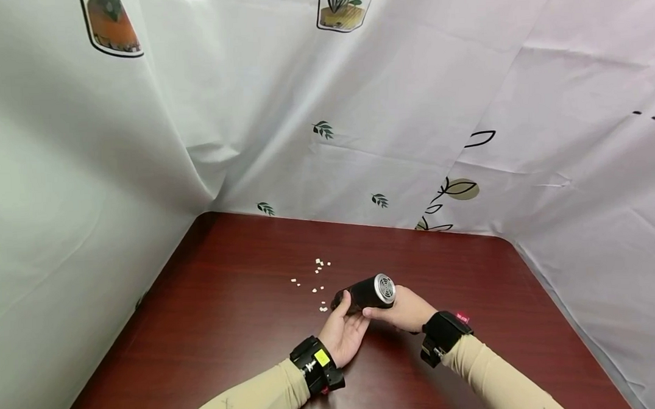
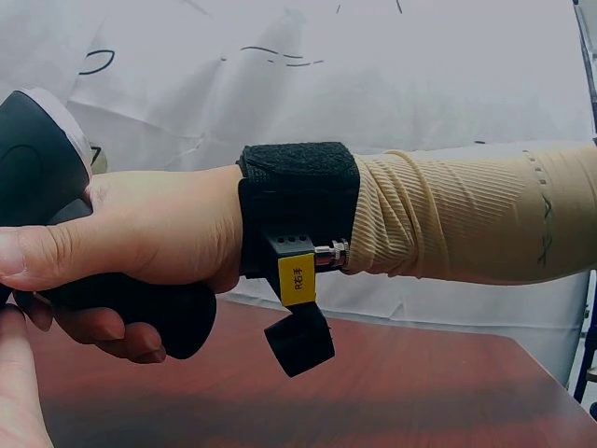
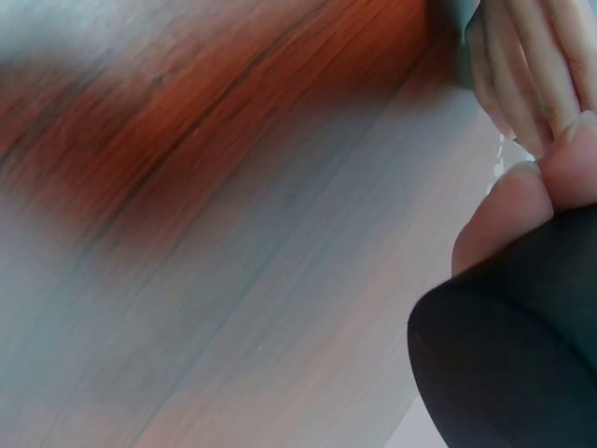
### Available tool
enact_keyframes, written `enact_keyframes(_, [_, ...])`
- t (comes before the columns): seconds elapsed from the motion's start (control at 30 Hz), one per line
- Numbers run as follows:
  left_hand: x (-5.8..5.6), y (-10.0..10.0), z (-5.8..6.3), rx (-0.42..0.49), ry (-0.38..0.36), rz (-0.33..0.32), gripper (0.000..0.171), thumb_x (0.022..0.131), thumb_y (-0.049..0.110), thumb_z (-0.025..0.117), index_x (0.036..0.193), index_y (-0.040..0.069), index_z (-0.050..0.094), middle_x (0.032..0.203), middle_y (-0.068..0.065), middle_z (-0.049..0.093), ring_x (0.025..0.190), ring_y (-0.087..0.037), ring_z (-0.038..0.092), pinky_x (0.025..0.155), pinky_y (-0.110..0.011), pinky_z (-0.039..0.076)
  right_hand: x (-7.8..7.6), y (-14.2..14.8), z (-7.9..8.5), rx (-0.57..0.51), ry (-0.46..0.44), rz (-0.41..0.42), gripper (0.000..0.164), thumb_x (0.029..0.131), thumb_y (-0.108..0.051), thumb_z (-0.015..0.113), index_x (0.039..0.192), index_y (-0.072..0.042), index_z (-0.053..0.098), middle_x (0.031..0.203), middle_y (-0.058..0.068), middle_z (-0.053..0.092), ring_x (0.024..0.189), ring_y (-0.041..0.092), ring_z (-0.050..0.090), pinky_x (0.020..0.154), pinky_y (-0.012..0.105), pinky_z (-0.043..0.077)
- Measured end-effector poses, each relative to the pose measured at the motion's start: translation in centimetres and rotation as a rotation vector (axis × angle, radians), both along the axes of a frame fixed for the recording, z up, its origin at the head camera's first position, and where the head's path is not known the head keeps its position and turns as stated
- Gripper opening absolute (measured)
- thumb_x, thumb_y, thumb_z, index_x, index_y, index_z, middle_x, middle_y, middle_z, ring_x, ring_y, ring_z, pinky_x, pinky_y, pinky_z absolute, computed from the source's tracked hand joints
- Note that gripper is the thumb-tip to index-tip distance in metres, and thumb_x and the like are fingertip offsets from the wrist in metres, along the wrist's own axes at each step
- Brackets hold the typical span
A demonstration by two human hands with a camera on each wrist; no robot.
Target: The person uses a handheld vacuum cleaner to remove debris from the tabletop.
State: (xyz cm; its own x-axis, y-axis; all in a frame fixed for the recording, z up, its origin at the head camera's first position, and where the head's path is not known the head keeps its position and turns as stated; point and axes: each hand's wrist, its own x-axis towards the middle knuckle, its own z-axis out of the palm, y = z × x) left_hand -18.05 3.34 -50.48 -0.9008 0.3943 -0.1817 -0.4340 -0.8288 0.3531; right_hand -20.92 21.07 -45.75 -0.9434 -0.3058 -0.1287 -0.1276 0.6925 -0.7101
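White scraps (image 1: 314, 290): strewn over the table (image 1: 229, 337), left of the lower centre of the frame.
Left hand (image 1: 341, 341): lower centre; palm turned upward, fingers straight and pressed together, thumb against the device's left end.
Black device (image 1: 364, 294): lower centre, between the hands, its silver vented end (image 1: 385, 288) facing right.
Right hand (image 1: 408, 311): right of lower centre; fingers curled round the handle (image 2: 187, 317).
Handling: probably best with a firm right grip, the left hand only steadying the other end.
Count: about eleven scraps, some perhaps overlapping; two hands; one device with one handle.
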Motion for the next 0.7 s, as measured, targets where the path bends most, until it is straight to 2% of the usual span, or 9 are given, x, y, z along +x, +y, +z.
enact_keyframes(0.13, [0.2, -0.5, 0.1, 0.001, -0.016, 0.018, 0.070, 0.105, 0.039, 0.052, 0.151, -0.006, 0.025, 0.138, -0.015, 0.052, 0.131, -0.020, 0.051, 0.115, -0.030, 0.042, -0.1, -0.6, 0.0, 0.001, 0.021, 0.020, 0.047, 0.084, -0.046, 0.082, 0.109, -0.008, 0.069, 0.053, -0.004, 0.054, 0.042, 0.012, 0.050, 0.040, 0.031, 0.047])
enact_keyframes(0.23, [0.2, -0.9, 0.1, 0.008, -0.027, 0.029, 0.066, 0.104, 0.039, 0.054, 0.147, -0.005, 0.030, 0.131, -0.013, 0.056, 0.121, -0.018, 0.058, 0.113, -0.029, 0.043, -0.3, -1.1, 0.0, 0.005, 0.044, 0.036, 0.048, 0.084, -0.045, 0.082, 0.110, -0.007, 0.069, 0.055, -0.004, 0.056, 0.043, 0.012, 0.051, 0.041, 0.032, 0.049])
enact_keyframes(0.5, [0.4, -1.8, 0.1, 0.029, -0.019, 0.040, 0.066, 0.105, 0.039, 0.053, 0.147, -0.005, 0.031, 0.130, -0.012, 0.057, 0.120, -0.017, 0.058, 0.114, -0.028, 0.042, -0.7, -1.8, 0.1, 0.028, 0.078, 0.088, 0.049, 0.085, -0.045, 0.081, 0.113, -0.007, 0.068, 0.062, -0.004, 0.061, 0.048, 0.013, 0.055, 0.048, 0.031, 0.052])
enact_keyframes(0.7, [0.3, -2.5, 0.1, 0.017, -0.022, 0.046, 0.063, 0.105, 0.040, 0.053, 0.144, -0.005, 0.033, 0.127, -0.012, 0.059, 0.118, -0.016, 0.059, 0.114, -0.028, 0.042, -1.2, -2.6, 0.0, 0.064, 0.148, 0.104, 0.051, 0.083, -0.047, 0.082, 0.115, -0.008, 0.071, 0.089, -0.004, 0.070, 0.072, 0.013, 0.058, 0.067, 0.029, 0.051])
